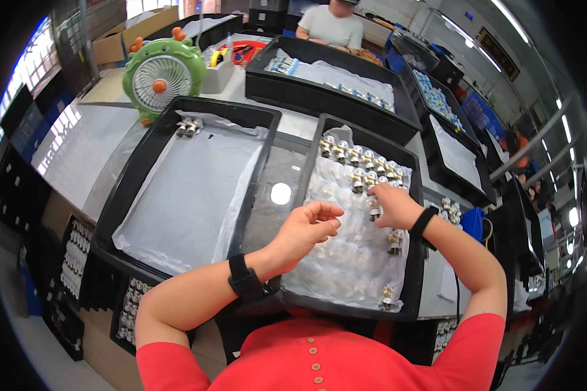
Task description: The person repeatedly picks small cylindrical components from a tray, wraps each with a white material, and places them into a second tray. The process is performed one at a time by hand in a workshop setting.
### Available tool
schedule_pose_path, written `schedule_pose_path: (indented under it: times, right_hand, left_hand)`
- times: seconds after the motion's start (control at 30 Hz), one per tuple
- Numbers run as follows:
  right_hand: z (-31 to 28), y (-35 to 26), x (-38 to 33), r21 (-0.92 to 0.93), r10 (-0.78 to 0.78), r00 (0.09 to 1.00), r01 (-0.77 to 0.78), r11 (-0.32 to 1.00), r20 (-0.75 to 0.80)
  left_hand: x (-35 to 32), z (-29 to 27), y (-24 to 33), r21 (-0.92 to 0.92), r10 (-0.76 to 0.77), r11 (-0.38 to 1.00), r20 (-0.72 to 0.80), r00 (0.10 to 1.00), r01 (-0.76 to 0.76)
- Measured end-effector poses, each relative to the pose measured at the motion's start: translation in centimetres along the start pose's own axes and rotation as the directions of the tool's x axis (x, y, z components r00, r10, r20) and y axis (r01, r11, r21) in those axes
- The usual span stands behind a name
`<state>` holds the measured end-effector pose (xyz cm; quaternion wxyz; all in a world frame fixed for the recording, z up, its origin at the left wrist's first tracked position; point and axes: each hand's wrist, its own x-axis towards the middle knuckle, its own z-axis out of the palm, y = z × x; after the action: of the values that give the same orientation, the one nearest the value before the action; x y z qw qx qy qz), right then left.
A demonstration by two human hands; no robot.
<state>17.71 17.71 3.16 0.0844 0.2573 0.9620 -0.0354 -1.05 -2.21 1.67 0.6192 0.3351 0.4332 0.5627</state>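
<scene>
1. The right hand lies palm down in the right black tray, fingers bent and pressed together on a small metal-and-white part. Whether they pinch it cannot be told.
2. The left hand hovers over the left rim of the same tray, fingers curled loosely inward and slightly apart. It holds nothing visible.
3. Both wrists carry a black band.
4. The right tray is lined with clear bubble sheeting. Rows of small parts stand along its far end. A few single ones lie near the right edge and the near right corner.
5. The left black tray is lined with a pale grey sheet. A small cluster of parts sits at its far edge.
6. A round white sticker lies on the dark strip between the two trays.
7. A green desk fan with orange horns and an orange hub stands on the far left of the table.
8. A grey tub with yellow and red items stands just right of the fan.
9. A larger black tray with a pale sheet and blue-and-white parts lies further off.
10. More black trays run down the right side. Cardboard boxes stand at far left.
11. Another person in a light shirt sits at the far end.
</scene>
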Motion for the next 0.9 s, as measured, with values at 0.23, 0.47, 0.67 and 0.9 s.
schedule_pose_path:
  times: [0.23, 0.47, 0.67, 0.9]
  right_hand:
    - [-3.3, -9.9, -0.1, 0.540, -0.178, 0.841, 0.475, 0.695, -0.512]
    - [-0.6, -9.8, 0.5, 0.444, -0.161, 0.739, 0.548, 0.709, -0.654]
    - [0.5, -9.5, 1.1, 0.457, -0.168, 0.708, 0.599, 0.658, -0.686]
    - [0.0, -8.2, 1.1, 0.427, -0.254, 0.716, 0.621, 0.657, -0.650]
  left_hand:
    - [-0.3, 0.1, -0.1, 0.087, 0.313, 0.948, -0.065, 0.947, -0.307]
    - [0.2, -0.2, 0.4, 0.135, 0.305, 0.948, -0.128, 0.944, -0.288]
    - [0.4, -0.3, 0.5, 0.170, 0.294, 0.949, -0.165, 0.941, -0.266]
    - [0.7, 0.3, 0.5, 0.111, 0.272, 0.960, -0.159, 0.949, -0.256]
